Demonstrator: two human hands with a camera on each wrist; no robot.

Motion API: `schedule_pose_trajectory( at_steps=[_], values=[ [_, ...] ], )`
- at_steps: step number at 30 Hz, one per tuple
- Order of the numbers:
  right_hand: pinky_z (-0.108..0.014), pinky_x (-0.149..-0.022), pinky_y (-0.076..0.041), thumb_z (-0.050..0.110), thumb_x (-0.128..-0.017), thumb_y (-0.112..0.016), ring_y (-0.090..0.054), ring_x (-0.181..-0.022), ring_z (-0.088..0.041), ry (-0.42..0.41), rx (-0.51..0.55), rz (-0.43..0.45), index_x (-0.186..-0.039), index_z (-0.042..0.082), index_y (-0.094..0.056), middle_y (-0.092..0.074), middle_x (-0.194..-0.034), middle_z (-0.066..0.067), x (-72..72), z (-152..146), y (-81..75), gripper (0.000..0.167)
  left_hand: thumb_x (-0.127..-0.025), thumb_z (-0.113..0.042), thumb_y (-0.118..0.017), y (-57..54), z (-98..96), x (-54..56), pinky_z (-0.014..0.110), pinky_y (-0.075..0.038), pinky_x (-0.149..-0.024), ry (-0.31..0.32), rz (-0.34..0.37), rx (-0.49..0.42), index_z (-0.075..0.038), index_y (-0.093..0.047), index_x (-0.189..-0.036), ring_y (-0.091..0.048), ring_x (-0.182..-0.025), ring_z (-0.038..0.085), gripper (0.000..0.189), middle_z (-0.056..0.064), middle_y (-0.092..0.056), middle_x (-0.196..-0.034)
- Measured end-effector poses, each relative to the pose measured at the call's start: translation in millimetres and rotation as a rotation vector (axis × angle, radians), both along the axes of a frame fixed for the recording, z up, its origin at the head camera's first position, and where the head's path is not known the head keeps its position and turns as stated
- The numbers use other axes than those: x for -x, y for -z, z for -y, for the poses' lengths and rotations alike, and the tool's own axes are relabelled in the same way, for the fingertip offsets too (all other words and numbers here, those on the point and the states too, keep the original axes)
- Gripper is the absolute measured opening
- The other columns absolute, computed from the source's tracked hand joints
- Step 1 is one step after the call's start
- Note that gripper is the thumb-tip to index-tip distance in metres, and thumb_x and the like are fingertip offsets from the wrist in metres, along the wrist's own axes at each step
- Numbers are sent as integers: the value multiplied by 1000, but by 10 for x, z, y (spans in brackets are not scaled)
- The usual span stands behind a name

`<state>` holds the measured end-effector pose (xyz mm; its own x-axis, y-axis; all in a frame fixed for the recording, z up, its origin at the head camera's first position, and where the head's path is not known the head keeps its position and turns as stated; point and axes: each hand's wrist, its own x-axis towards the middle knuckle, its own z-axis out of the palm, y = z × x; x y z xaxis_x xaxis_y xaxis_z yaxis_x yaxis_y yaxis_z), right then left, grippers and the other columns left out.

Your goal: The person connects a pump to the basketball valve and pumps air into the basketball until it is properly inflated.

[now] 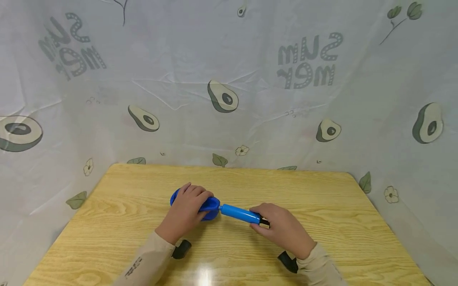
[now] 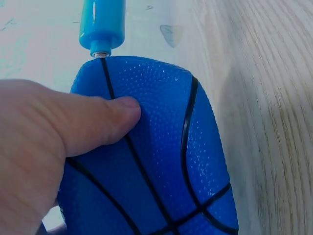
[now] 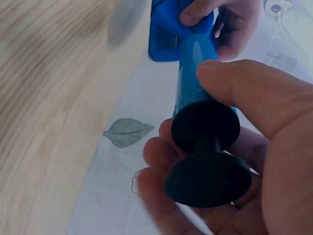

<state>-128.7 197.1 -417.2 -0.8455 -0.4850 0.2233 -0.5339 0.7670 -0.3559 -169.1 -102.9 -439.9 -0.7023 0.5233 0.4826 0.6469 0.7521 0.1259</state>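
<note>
My left hand [image 1: 187, 212] grips a limp blue rubber ball [image 2: 159, 142] marked with black basketball lines, its thumb pressed along the side in the left wrist view. The ball looks flattened and partly folded. A light-blue hand pump [image 1: 239, 213] meets the ball's right end, its metal tip at a black line there. Around the pump's barrel, near its handle end, my right hand [image 1: 282, 227] holds with thumb and curled fingers. The black plunger handle [image 3: 208, 181] sits close behind the barrel's black cap [image 3: 205, 126], with a short rod between them.
Both hands are above a wood-grain table [image 1: 143, 182]. A pale cloth curtain [image 1: 179, 131] printed with avocados and leaves hangs behind the table and along its sides. A black strap piece [image 1: 181, 249] shows by the left wrist, another [image 1: 288, 262] by the right.
</note>
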Motion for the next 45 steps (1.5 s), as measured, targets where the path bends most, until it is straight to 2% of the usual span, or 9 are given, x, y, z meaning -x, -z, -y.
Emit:
schedule_pose_trajectory(
  at_steps=[5,12,16,24,29,34,39,42,45],
  values=[
    [-25,-66,-49,24,-94,-80,-57,-78,-4,22,40,88,-125,13,-72,-69,-105,7,4,24,-1,34,-86,-17,-87,10,-18,54,62,-38,-114,-11,20,-21,-16,-69,-120,-62,-115,30,38,3,-69,-115],
    [-25,-66,-49,25,-94,-79,-56,-79,-4,57,70,116,-126,14,-72,-68,-106,8,21,21,14,34,-85,-11,-88,-24,-40,130,70,-22,-120,-10,54,-31,-18,-71,-118,-56,-131,33,38,4,-68,-117],
    [-25,-66,-49,23,-95,-79,-56,-79,-4,55,104,136,-125,15,-72,-68,-106,8,46,42,54,32,-82,-3,-87,-22,-46,156,69,-22,-121,-20,59,-37,-17,-72,-118,-54,-134,34,42,5,-69,-118],
    [-25,-67,-50,22,-95,-79,-58,-80,-3,59,136,115,-120,16,-72,-68,-103,9,122,158,156,27,-80,9,-83,77,-71,268,73,-17,-120,-66,1,-69,-17,-74,-114,-42,-147,36,44,8,-69,-126],
    [-25,-66,-50,19,-96,-77,-59,-81,-7,96,190,123,-120,14,-71,-66,-103,6,143,242,165,25,-81,12,-79,80,-105,309,75,-18,-118,-117,-16,-112,-16,-74,-113,-37,-149,40,43,15,-66,-134],
    [-28,-70,-52,16,-97,-75,-59,-83,-9,103,189,159,-120,10,-69,-65,-105,3,132,300,163,25,-83,12,-77,103,-122,345,70,-28,-117,-133,19,-91,-17,-75,-113,-45,-143,41,42,16,-66,-132],
    [-31,-72,-53,16,-96,-76,-59,-85,-9,91,155,158,-121,9,-69,-67,-106,1,123,310,179,26,-83,14,-74,207,-107,375,64,-38,-114,-87,35,-61,-14,-74,-115,-50,-137,43,43,19,-66,-130],
    [-31,-72,-53,17,-96,-77,-60,-85,-9,84,130,147,-119,10,-70,-67,-106,1,132,302,192,26,-84,10,-75,238,-121,381,62,-37,-116,-66,76,-29,-11,-70,-125,-46,-141,44,46,21,-61,-137],
    [-31,-73,-54,18,-95,-78,-61,-86,-9,73,113,135,-118,10,-71,-68,-106,1,145,291,207,25,-86,0,-80,237,-164,349,63,-30,-120,-73,154,-7,-9,-60,-141,-37,-147,44,59,25,-52,-148]
  ],
)
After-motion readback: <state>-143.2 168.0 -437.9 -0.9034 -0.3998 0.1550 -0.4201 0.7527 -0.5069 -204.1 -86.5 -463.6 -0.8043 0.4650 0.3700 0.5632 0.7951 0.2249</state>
